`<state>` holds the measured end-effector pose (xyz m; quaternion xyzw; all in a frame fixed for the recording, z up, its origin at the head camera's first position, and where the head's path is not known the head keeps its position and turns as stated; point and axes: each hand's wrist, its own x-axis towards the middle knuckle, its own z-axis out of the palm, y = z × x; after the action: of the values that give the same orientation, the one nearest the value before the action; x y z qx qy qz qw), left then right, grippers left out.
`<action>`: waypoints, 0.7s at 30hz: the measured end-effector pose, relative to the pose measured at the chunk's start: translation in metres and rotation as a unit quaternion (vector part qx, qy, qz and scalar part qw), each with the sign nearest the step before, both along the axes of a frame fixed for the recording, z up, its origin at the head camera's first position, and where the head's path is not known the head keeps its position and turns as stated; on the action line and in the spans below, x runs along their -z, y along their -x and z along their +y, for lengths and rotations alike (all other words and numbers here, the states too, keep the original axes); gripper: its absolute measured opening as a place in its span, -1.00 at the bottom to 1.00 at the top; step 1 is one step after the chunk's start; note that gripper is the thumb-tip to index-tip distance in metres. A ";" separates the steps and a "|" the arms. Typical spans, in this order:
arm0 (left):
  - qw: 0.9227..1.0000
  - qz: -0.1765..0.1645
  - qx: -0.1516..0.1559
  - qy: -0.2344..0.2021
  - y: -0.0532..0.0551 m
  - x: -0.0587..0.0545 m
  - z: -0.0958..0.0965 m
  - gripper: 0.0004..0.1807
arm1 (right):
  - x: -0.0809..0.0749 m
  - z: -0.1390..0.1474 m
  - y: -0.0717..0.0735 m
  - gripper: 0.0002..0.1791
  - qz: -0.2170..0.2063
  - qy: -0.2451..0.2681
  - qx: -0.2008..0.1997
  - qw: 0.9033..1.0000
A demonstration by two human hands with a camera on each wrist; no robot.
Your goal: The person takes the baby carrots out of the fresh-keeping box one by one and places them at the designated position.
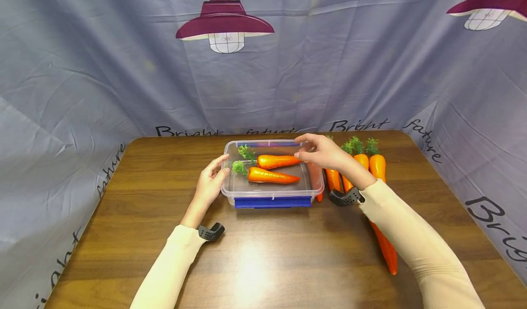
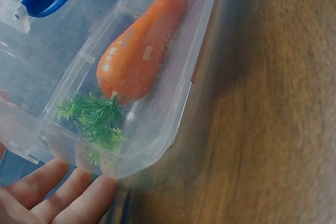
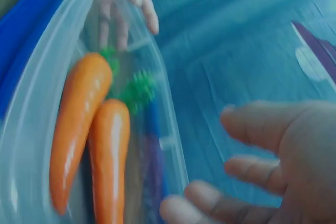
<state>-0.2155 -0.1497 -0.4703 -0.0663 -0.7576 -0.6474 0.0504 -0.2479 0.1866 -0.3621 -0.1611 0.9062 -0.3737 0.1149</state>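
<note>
A clear plastic box point(image 1: 271, 193) with blue clips holds two orange carrots, their green tops to the left. The back carrot point(image 1: 277, 161) lies beside the front carrot point(image 1: 271, 176); both also show in the right wrist view. My left hand point(image 1: 211, 181) touches the box's left end, its fingers against the outside of the wall in the left wrist view. Above the box's right end is my right hand point(image 1: 323, 152), fingers spread and holding nothing, near the back carrot's tip in the head view.
Several more carrots point(image 1: 377, 166) with green tops lie on the wooden table point(image 1: 173, 162) right of the box, partly hidden by my right arm. One long carrot tip point(image 1: 389, 254) points toward the front. A grey curtain point(image 1: 263, 89) stands behind the table.
</note>
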 end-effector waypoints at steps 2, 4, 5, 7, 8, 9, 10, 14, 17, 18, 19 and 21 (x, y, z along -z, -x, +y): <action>1.000 0.001 0.003 -0.001 0.000 0.000 0.001 -0.54 | 0.002 -0.012 0.003 -0.46 0.000 -0.008 -0.008 1.000; 1.000 0.003 0.005 0.001 0.000 0.000 0.001 -0.54 | 0.003 -0.024 0.005 -0.45 -0.007 -0.015 -0.013 1.000; 1.000 0.003 0.004 0.001 0.001 -0.001 0.001 -0.54 | 0.004 -0.029 0.005 -0.45 -0.012 -0.019 -0.017 1.000; 1.000 0.003 0.004 0.003 0.000 -0.001 0.001 -0.53 | 0.005 -0.040 0.008 -0.44 -0.027 -0.021 -0.028 0.999; 1.000 0.003 0.003 0.003 0.000 -0.001 0.001 -0.53 | 0.006 -0.046 0.009 -0.43 -0.033 -0.023 -0.035 0.999; 1.000 0.003 0.002 0.004 0.000 -0.001 0.001 -0.53 | 0.008 -0.051 0.011 -0.43 -0.039 -0.026 -0.042 0.998; 1.000 0.002 0.001 0.004 0.000 -0.002 0.001 -0.53 | 0.009 -0.056 0.012 -0.44 -0.046 -0.031 -0.049 0.997; 1.000 0.000 0.001 0.004 -0.001 -0.002 0.001 -0.52 | 0.018 -0.074 0.015 -0.49 -0.066 -0.062 -0.066 0.994; 1.000 -0.001 -0.002 0.005 -0.001 -0.001 0.001 -0.52 | 0.024 -0.085 0.016 -0.52 -0.067 -0.084 -0.069 0.992; 1.000 -0.002 -0.003 0.006 -0.001 -0.001 0.000 -0.52 | 0.026 -0.088 0.016 -0.52 -0.063 -0.089 -0.071 0.992; 1.000 0.000 -0.003 0.005 0.000 -0.001 0.000 -0.52 | 0.029 -0.092 0.016 -0.52 -0.059 -0.092 -0.072 0.991; 1.000 0.002 -0.004 0.002 0.000 0.000 0.001 -0.52 | 0.033 -0.097 0.016 -0.51 -0.053 -0.100 -0.080 0.990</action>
<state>-0.2156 -0.1485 -0.4705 -0.0652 -0.7588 -0.6458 0.0545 -0.2641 0.0896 -0.3949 -0.2009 0.9159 -0.2787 0.2075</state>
